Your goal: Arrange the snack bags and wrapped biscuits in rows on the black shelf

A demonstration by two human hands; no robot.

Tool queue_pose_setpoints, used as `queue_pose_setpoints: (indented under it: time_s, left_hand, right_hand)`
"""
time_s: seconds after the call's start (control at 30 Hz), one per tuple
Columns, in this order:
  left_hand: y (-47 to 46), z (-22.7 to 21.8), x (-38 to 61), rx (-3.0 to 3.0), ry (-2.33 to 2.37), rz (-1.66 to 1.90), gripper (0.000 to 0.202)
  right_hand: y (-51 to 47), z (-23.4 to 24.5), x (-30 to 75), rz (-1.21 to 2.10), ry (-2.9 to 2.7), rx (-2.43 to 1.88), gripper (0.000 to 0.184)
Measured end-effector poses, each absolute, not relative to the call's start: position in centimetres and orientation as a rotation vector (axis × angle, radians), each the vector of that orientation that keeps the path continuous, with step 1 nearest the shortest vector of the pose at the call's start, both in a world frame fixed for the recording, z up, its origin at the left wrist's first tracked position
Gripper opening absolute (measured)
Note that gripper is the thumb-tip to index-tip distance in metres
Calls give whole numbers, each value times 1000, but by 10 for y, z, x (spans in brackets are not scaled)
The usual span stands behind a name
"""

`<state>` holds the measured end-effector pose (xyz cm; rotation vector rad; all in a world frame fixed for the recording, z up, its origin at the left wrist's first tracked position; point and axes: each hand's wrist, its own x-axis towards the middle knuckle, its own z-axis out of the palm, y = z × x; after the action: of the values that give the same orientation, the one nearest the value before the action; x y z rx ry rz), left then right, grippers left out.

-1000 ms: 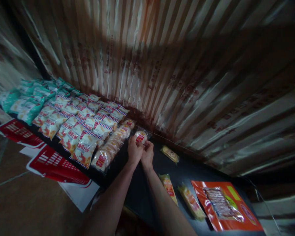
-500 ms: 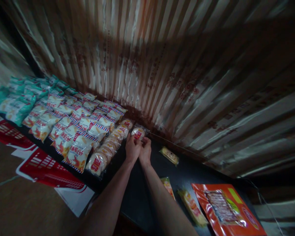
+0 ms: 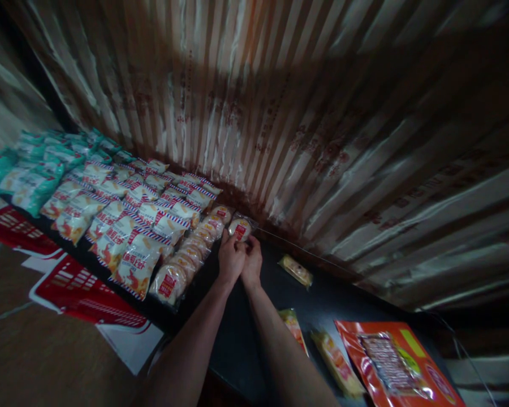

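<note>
My left hand (image 3: 231, 259) and my right hand (image 3: 251, 261) meet side by side over the dark tabletop (image 3: 237, 339). Between them, at their fingertips, is a round cracker pack (image 3: 240, 228) in clear wrap with a red label. The fingers of both hands are curled in at its near edge, and part of the wrapper is hidden under them. Just left lies a row of similar round cracker packs (image 3: 190, 257), overlapping one another from the front edge to the back.
White snack bags (image 3: 136, 260) with red print fill the left part, green bags (image 3: 38, 181) beyond them. On the right lie a small yellow-wrapped snack (image 3: 296, 270), two more long packs (image 3: 337, 362) and an orange pouch (image 3: 396, 362). Corrugated sheeting (image 3: 254, 102) rises behind; red printed sheets (image 3: 85, 294) hang in front.
The whole view has shifted very slightly. Both hands stay at the same round cracker pack, with only a small shift of the fingers.
</note>
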<state>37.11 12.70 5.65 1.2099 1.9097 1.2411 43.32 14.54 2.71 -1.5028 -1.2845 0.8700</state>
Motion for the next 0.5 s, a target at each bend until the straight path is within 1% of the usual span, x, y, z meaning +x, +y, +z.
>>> queue_pose_setpoints:
  time_s: [0.2, 0.37, 0.5]
  left_hand:
    - [127, 55, 370, 1251, 1878, 1255, 35]
    - [128, 54, 368, 1261, 1875, 1298, 30]
    - [129, 53, 367, 1253, 1872, 1329, 29]
  right_hand:
    - [145, 22, 434, 733, -1337, -1538, 52]
    - [146, 25, 432, 763, -1330, -1548, 53]
    - [150, 25, 431, 765, -1345, -1545, 50]
